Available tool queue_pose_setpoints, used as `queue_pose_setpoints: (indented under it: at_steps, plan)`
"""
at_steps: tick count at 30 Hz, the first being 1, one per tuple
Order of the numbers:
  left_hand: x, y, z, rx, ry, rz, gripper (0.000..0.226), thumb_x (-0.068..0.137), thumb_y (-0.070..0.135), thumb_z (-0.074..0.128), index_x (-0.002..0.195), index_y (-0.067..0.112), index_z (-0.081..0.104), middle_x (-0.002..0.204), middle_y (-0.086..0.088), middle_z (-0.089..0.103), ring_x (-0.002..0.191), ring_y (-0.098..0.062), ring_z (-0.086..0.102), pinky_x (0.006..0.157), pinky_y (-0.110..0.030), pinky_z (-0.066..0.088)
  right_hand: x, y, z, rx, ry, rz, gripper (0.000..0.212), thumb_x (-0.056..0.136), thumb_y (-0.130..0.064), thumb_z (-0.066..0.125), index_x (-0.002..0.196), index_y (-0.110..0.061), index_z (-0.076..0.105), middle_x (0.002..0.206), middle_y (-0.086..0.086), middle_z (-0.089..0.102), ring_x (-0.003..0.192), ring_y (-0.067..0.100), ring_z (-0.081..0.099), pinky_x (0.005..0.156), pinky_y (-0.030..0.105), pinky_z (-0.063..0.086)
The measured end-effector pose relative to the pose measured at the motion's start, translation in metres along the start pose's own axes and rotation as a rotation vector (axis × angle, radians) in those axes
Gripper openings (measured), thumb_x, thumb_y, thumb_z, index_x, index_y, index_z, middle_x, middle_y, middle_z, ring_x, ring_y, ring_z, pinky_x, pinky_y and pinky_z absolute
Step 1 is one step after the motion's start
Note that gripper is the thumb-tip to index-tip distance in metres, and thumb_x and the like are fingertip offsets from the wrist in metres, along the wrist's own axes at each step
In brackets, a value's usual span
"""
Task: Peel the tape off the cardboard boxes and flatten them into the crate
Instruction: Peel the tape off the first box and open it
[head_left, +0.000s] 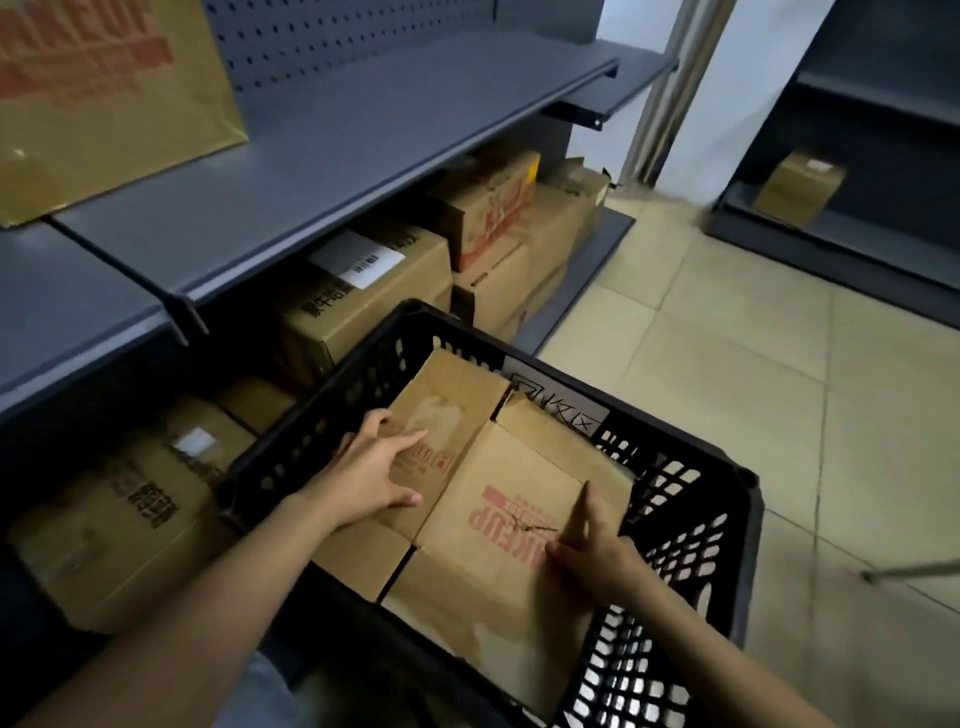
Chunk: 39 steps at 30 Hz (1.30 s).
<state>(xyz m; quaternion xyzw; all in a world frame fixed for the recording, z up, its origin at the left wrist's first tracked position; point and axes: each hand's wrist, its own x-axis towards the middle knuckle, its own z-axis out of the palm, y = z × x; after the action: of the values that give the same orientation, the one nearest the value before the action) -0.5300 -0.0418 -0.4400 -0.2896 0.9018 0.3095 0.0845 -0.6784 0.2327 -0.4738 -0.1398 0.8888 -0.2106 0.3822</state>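
A black perforated plastic crate (691, 519) stands on the floor in front of me. Inside it lies a flattened cardboard box (493, 499) with red print, its flaps spread out. My left hand (369, 467) presses flat on the left panel with fingers spread. My right hand (597, 545) rests on the right side of the red-printed panel, fingers extended along the cardboard's edge. Neither hand holds anything.
A grey metal shelf (322, 171) runs along the left, with several closed cardboard boxes (374, 291) on its lowest level beside the crate. A flat printed carton (104, 104) leans on the upper shelf. Tiled floor (727, 338) opens to the right; another shelf unit with a small box (802, 187) stands at far right.
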Motion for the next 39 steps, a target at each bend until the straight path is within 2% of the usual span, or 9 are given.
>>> queue_pose_setpoints:
  at_steps: [7,13,18,21,25,28,32,35,39]
  plan:
    - [0.054,-0.018,0.048,0.051,-0.248,-0.057,0.094,0.077,0.035,0.085,0.154,0.037,0.031,0.154,0.005,0.005,0.140,-0.030,0.023,0.118,-0.048,0.027,0.033,0.016,0.041,0.116,-0.019,0.190,0.104,0.092,-0.029,0.070,0.157,-0.038,-0.010,0.146,0.030,0.037,0.123,0.042,0.054,0.107,0.046,0.044]
    - [0.086,-0.030,0.072,0.212,-0.445,-0.096,0.101,0.080,0.032,0.082,0.155,0.035,0.013,0.153,-0.005,0.002,0.142,-0.037,0.022,0.116,-0.053,0.029,0.065,0.021,0.068,0.190,-0.016,0.226,0.106,0.089,-0.023,0.074,0.158,-0.036,-0.005,0.153,0.030,0.031,0.133,0.045,0.045,0.110,0.047,0.041]
    - [0.105,-0.035,0.087,0.385,-0.575,-0.158,0.106,0.085,0.034,0.077,0.155,0.041,-0.002,0.158,-0.014,-0.013,0.144,-0.045,0.016,0.113,-0.057,0.033,0.082,0.020,0.079,0.185,-0.011,0.252,0.101,0.091,-0.022,0.071,0.157,-0.043,-0.003,0.147,0.032,0.032,0.118,0.042,0.057,0.093,0.034,0.050]
    - [0.109,-0.036,0.101,0.415,-0.677,-0.175,0.101,0.090,0.038,0.071,0.156,0.043,-0.005,0.160,-0.016,-0.020,0.147,-0.046,0.010,0.116,-0.055,0.030,0.082,0.021,0.080,0.056,-0.002,0.255,0.099,0.093,-0.034,0.067,0.157,-0.038,-0.008,0.138,0.030,0.043,0.113,0.039,0.062,0.096,0.037,0.053]
    - [0.108,-0.035,0.110,0.402,-0.755,-0.212,0.097,0.096,0.038,0.063,0.155,0.042,-0.015,0.158,-0.015,-0.035,0.150,-0.045,-0.003,0.120,-0.054,0.022,0.079,0.017,0.076,-0.150,-0.035,0.265,0.098,0.095,-0.050,0.060,0.157,-0.036,-0.014,0.145,0.024,0.041,0.126,0.035,0.055,0.102,0.041,0.049]
    - [0.104,-0.029,0.099,0.402,-0.676,-0.149,0.085,0.098,0.037,0.059,0.158,0.037,-0.001,0.164,-0.011,-0.019,0.151,-0.040,0.006,0.120,-0.049,0.023,0.077,0.002,0.068,-0.325,-0.042,0.295,0.097,0.094,-0.057,0.056,0.157,-0.034,-0.015,0.150,0.020,0.034,0.132,0.033,0.049,0.102,0.039,0.047]
    - [0.091,-0.013,0.068,0.472,-0.463,-0.058,0.055,0.102,0.042,0.047,0.153,0.029,0.032,0.160,-0.010,0.028,0.141,-0.033,0.039,0.108,-0.042,0.041,0.071,-0.027,0.053,-0.544,0.073,0.262,0.070,0.095,-0.039,0.056,0.153,-0.024,0.020,0.147,0.015,0.036,0.134,0.034,0.043,0.100,0.041,0.046]
    - [0.073,-0.002,0.041,0.481,-0.255,-0.018,0.044,0.102,0.041,0.046,0.143,0.024,0.046,0.142,-0.008,0.052,0.125,-0.031,0.055,0.098,-0.041,0.047,0.062,-0.050,0.038,-0.617,0.153,0.104,0.053,0.098,-0.031,0.051,0.147,-0.020,0.035,0.144,0.014,0.041,0.131,0.034,0.045,0.097,0.042,0.048]
    - [0.034,0.014,0.003,0.441,0.006,0.013,0.041,0.103,0.040,0.044,0.141,0.024,0.050,0.134,-0.004,0.059,0.117,-0.026,0.061,0.088,-0.038,0.050,0.036,-0.082,0.020,-0.589,0.329,-0.164,0.044,0.100,-0.044,0.048,0.136,-0.019,0.048,0.131,0.010,0.054,0.121,0.031,0.054,0.085,0.040,0.051]
